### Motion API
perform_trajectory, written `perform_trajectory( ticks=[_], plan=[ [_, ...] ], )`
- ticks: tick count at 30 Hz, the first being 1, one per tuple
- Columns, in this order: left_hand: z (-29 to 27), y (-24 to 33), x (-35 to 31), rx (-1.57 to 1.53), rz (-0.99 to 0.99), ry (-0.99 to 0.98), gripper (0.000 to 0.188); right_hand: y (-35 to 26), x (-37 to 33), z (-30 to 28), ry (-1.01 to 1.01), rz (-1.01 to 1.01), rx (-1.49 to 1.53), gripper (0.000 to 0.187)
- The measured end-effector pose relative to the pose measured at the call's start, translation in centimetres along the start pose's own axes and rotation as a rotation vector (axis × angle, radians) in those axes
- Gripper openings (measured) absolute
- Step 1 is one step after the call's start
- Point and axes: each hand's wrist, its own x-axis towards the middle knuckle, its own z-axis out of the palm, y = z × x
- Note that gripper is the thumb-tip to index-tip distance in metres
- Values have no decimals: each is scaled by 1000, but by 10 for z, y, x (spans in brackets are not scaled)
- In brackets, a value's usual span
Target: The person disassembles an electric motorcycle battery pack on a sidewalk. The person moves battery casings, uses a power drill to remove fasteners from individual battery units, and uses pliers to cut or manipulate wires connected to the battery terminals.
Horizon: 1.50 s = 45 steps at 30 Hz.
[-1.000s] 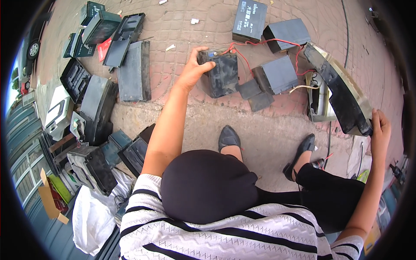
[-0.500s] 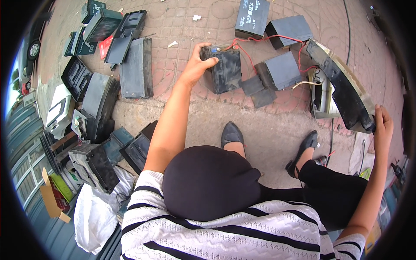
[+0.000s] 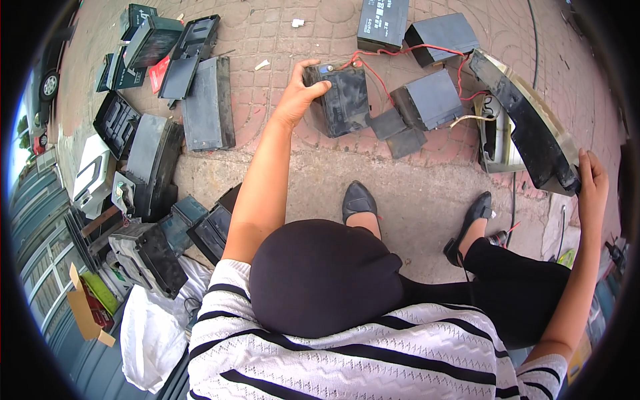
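Observation:
My left hand point(image 3: 299, 95) grips the upper left corner of a dark, scuffed battery point(image 3: 347, 100), thumb on its face and fingers behind it. Red wires point(image 3: 373, 52) run from terminals on its top edge across to the right. At the far right, my right hand point(image 3: 592, 179) is closed on the lower end of a long black and cream casing part point(image 3: 527, 117). This part leans over an open whitish case point(image 3: 497, 157) with wires inside. Between them sit a grey-topped battery point(image 3: 433, 100) and two small dark flat pieces point(image 3: 405, 141), all on the paving.
Two more batteries point(image 3: 383, 25) point(image 3: 441, 40) stand beyond the red wires. On the left are several batteries, black lids and a long grey box point(image 3: 208, 103). Nearer lie a dirty black box point(image 3: 148, 259), a white sack point(image 3: 152, 337) and an open carton point(image 3: 85, 310). A black cable point(image 3: 535, 47) crosses the ground.
The whole view has shifted slightly. Both hands keep their holds, the left on the battery and the right on the casing part.

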Motion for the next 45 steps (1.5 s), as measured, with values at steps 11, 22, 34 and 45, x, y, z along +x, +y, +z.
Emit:
perform_trajectory(
  ticks=[11,22,34,45],
  plan=[
    [-5,-3,0,8,46,-37,64,-3,0,0,15,-11,5,37],
    [-7,-6,2,-24,60,-70,64,0,0,1,21,-11,-21,39],
    [-8,-2,3,-34,33,-87,65,4,4,-1,1,-26,1,38],
    [3,-10,20,17,80,-149,68,-45,-23,2,75,97,-151,33]
  ],
)
